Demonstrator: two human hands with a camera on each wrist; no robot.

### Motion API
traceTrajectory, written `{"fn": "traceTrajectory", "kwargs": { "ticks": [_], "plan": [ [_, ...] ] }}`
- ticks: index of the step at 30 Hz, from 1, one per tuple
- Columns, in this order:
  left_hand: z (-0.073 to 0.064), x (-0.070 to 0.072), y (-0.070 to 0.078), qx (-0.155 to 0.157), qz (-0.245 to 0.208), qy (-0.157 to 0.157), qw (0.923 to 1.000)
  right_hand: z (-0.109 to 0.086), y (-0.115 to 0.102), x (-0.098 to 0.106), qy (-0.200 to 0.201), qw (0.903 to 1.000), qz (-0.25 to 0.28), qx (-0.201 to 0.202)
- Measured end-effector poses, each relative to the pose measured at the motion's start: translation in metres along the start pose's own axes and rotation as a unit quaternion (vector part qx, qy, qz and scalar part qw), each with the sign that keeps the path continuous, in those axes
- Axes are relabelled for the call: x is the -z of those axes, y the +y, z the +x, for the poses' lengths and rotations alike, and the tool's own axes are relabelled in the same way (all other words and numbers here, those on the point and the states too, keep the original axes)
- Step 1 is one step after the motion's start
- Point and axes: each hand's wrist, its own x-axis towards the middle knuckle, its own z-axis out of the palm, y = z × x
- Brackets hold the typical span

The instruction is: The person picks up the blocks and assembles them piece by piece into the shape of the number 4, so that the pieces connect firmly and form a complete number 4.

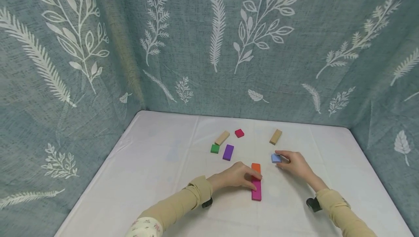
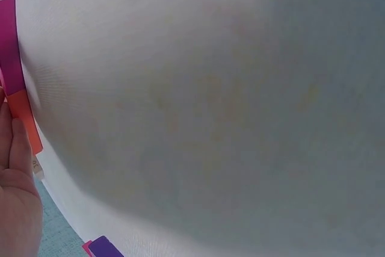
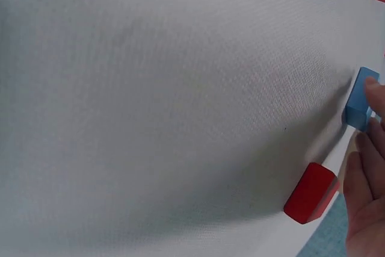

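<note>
Closest in, tan sleeves [image 1: 176,204] come up over a white tabletop [image 1: 157,164], the left one with a pale floral band [image 1: 147,226] at its lower end. The left hand [image 1: 234,176] clasps a magenta block [image 1: 256,194] near its far end, thumb on top and a finger reaching across to the right edge; the fingers also touch an orange block [image 1: 256,166]. Those two lie end to end in one line, magenta nearer (no gap shows between them, though the fingers cover part of the join).

A little farther out and to the right, the right hand [image 1: 296,163] pinches a light blue block [image 1: 275,159] between thumb and finger, well apart from the orange one. Whether the blue block touches the tabletop I cannot tell. The right wrist view also shows a red block [image 3: 310,192] lying near that hand's fingers.

Beyond the left hand lies a purple block [image 1: 228,152], tilted slightly, with a green block [image 1: 215,148] just to its left. Past these, a plain wooden block [image 1: 222,137] slants away from the green one, and another wooden block [image 1: 276,136] lies beyond the blue. Farthest of the blocks is a small crimson block [image 1: 239,133], turned cornerwise. Behind everything hangs a blue-green cloth [image 1: 196,29] printed with white leaves and sprigs.
</note>
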Motion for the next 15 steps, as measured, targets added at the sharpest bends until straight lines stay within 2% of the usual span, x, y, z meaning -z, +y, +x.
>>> {"fn": "traceTrajectory", "kwargs": {
  "ticks": [15],
  "plan": [
    [-0.0005,0.0001,0.0006,-0.002,0.009,0.002,1.0,-0.0021,-0.0004,-0.003,0.013,0.9997,-0.022,0.005]
  ]
}}
